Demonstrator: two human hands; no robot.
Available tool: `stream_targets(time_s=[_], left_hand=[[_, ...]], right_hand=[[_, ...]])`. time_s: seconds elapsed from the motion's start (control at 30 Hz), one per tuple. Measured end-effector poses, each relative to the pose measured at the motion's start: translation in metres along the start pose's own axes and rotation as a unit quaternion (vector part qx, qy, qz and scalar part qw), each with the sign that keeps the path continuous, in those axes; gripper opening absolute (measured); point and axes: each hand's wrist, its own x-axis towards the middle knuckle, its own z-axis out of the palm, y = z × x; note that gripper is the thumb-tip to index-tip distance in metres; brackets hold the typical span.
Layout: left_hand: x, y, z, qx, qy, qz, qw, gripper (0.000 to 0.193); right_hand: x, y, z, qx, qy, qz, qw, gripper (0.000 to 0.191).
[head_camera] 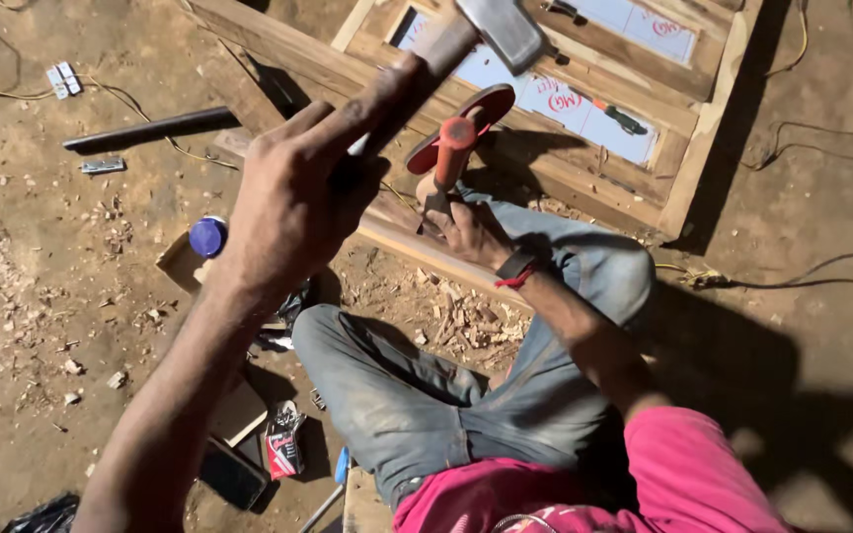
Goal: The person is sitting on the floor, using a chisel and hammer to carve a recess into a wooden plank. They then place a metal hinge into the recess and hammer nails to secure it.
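Packet (pixel 283 449): small, red and black, flat on the dirt floor beside the left knee.
Cap (pixel 207 237): round, blue, on a tan box by the left wrist.
Labels (pixel 565 102): red scrawled rings on pale panels inside the frame (pixel 688 163), far side of the floor.
Left hand (pixel 293 202): raised high, fingers wrapped tight round the hammer (pixel 446 49) handle, steel head up near the top edge.
Right hand (pixel 471 229): down low, closed round the chisel (pixel 451 158) just under its red handle, blade set upright on the plank (pixel 417 247).
Sandal (pixel 466 123): red, just behind the chisel handle.
Chips (pixel 461 321): scattered between the legs.
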Motion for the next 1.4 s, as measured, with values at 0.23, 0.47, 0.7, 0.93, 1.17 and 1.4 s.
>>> stream_targets(time_s=[0.23,0.47,0.7,0.93,1.17,1.4], left_hand=[[-0.014,-0.019,0.007,0.054,-0.067,-0.069,0.994,0.04],[-0.033,-0.01,0.014,0.017,0.005,-0.044,0.999,0.053],[-0.025,-0.013,0.03,0.038,0.061,0.003,0.997,0.07],[-0.028,-0.009,0.024,0.054,0.066,-0.007,0.996,0.069],[-0.047,-0.003,0.023,0.043,0.086,-0.022,0.995,0.065],[-0.049,0.015,0.003,0.014,0.112,-0.022,0.993,0.056]], right_hand=[[0.01,-0.024,-0.009,-0.03,0.017,-0.089,0.995,0.023],[0.005,-0.044,-0.017,0.012,-0.04,-0.067,0.997,0.018],[-0.003,-0.062,-0.021,0.033,-0.066,0.009,0.997,0.017],[0.003,-0.063,-0.02,-0.11,-0.007,-0.096,0.989,0.026],[-0.019,-0.057,-0.021,-0.032,-0.013,-0.042,0.999,0.023],[-0.02,-0.052,-0.02,-0.082,0.004,-0.048,0.995,0.023]])
